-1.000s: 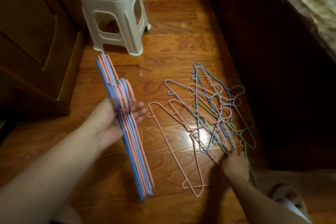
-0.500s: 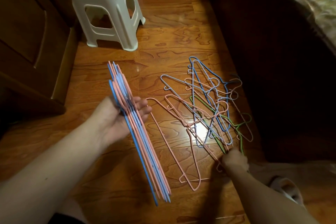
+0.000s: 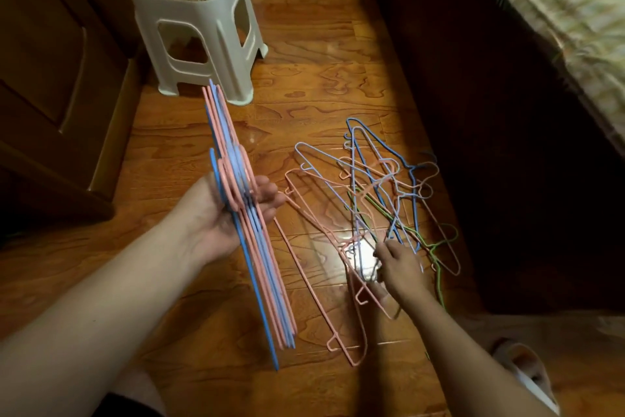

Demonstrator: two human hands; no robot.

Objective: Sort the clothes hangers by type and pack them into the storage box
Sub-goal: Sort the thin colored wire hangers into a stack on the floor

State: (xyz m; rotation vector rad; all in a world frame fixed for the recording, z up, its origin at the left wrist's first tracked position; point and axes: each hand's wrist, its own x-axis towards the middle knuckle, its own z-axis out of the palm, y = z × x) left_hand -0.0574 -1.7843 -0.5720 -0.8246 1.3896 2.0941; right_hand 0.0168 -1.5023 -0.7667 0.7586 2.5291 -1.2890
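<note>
Pink and blue wire hangers, a gathered bundle (image 3: 250, 247), sit edge-on in the left hand (image 3: 223, 213), fingers curled round their hooks; over the last second it has tipped and drifted right, toward the loose hangers. Beside it the right hand (image 3: 394, 264) has crept from the near rim of the tangled pile (image 3: 378, 200) on the wooden floor (image 3: 321, 85) into its middle, fingers now pinching wire there, exactly which hanger I cannot tell. Sorting looks perhaps half done. Beyond stands a plastic stool (image 3: 192, 21); no storage box is in sight.
</note>
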